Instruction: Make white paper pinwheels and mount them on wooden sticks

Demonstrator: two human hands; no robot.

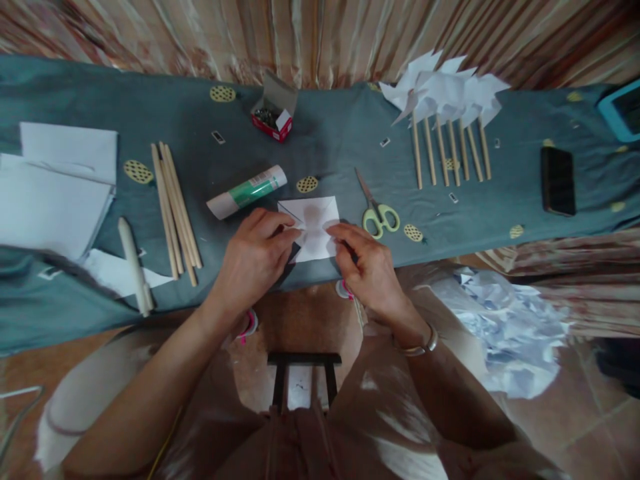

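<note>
Small paper square at the desk's front edge, among craft supplies

A white paper square (313, 227) lies between both hands near the front edge of the cloth-covered desk (340, 153). The left hand (257, 253) has thumb and finger closed on its left side; the right hand (367, 263) touches the right edge, though whether it pinches is unclear. A white-and-green tube (250, 191) lies just beyond the left hand, crowding that side; green-handled scissors (379, 215) sit just beside the right. Farther out are wooden sticks (177, 210), paper sheets (55, 200), an open red box (273, 127), paper pinwheels (445, 93) and a phone (559, 180).
</note>
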